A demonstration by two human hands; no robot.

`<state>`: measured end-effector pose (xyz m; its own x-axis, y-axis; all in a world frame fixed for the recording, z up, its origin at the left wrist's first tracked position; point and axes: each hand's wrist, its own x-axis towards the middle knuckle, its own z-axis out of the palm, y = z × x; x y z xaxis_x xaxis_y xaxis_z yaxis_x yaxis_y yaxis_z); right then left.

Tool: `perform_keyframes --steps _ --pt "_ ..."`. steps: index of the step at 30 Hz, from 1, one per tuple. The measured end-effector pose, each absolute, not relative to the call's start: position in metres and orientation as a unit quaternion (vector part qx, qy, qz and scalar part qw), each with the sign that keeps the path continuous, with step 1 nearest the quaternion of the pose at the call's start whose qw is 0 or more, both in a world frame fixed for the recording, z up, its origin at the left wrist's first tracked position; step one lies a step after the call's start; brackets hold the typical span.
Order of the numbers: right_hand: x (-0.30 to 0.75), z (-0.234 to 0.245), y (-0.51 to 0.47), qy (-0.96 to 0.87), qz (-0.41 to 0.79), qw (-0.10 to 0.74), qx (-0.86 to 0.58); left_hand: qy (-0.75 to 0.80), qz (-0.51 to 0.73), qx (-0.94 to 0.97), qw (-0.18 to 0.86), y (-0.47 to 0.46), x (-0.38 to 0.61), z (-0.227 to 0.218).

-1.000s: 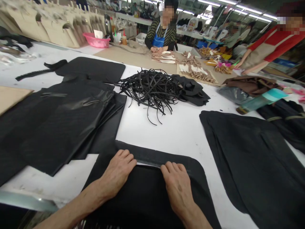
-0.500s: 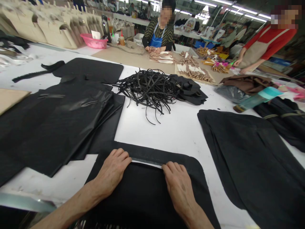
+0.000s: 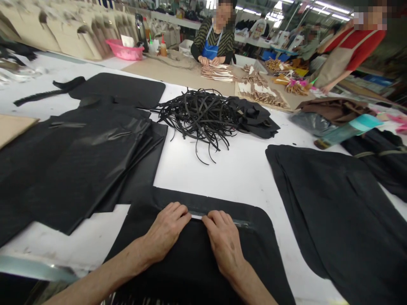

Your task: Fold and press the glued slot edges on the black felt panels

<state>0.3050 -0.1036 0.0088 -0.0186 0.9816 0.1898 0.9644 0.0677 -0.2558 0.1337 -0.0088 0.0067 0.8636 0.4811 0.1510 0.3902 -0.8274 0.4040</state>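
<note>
In front of me a black panel with rounded corners point(image 3: 251, 212) lies flat, a shinier strip running along its upper part. Over it is a black fabric sheet point(image 3: 190, 267), whose upper edge lies along that strip. My left hand point(image 3: 170, 228) is closed, fingers curled over this edge. Just to its right, my right hand point(image 3: 224, 239) is closed on the same edge, fingertips pressed down. A thin white line shows in the small gap between the hands. The fingertips' undersides are hidden.
Black sheets point(image 3: 79, 165) are stacked at left, more black panels point(image 3: 343, 212) at right. A heap of black strips point(image 3: 200, 114) lies ahead. Beyond are a teal-lidded bottle point(image 3: 348, 131), a pink basin point(image 3: 125, 50) and two people across the white table point(image 3: 190, 169).
Both hands have moved closer together along the sheet's edge, the left rightward and the right leftward. The white gap between them has narrowed. The shiny strip now shows right of my right hand.
</note>
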Motion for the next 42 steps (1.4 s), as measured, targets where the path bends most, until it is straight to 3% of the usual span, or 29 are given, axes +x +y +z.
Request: perform_keyframes --steps 6,11,16,27,42 --pt "0.310 0.004 -0.105 -0.745 0.000 0.171 -0.644 0.179 0.109 0.971 0.117 -0.005 0.131 0.009" --pt "0.316 0.007 -0.106 -0.793 -0.011 0.122 -0.596 0.116 0.085 0.989 0.043 -0.004 0.127 0.005" --pt "0.311 0.011 -0.105 -0.800 -0.005 0.075 -0.596 0.102 0.057 0.993 0.005 -0.009 0.127 0.000" --pt "0.340 0.011 -0.121 -0.820 -0.040 0.082 -0.564 0.074 0.012 0.996 -0.036 -0.001 0.107 0.010" --pt "0.389 0.017 -0.173 -0.743 -0.092 0.009 -0.663 0.145 0.138 0.978 -0.062 0.003 0.074 0.007"
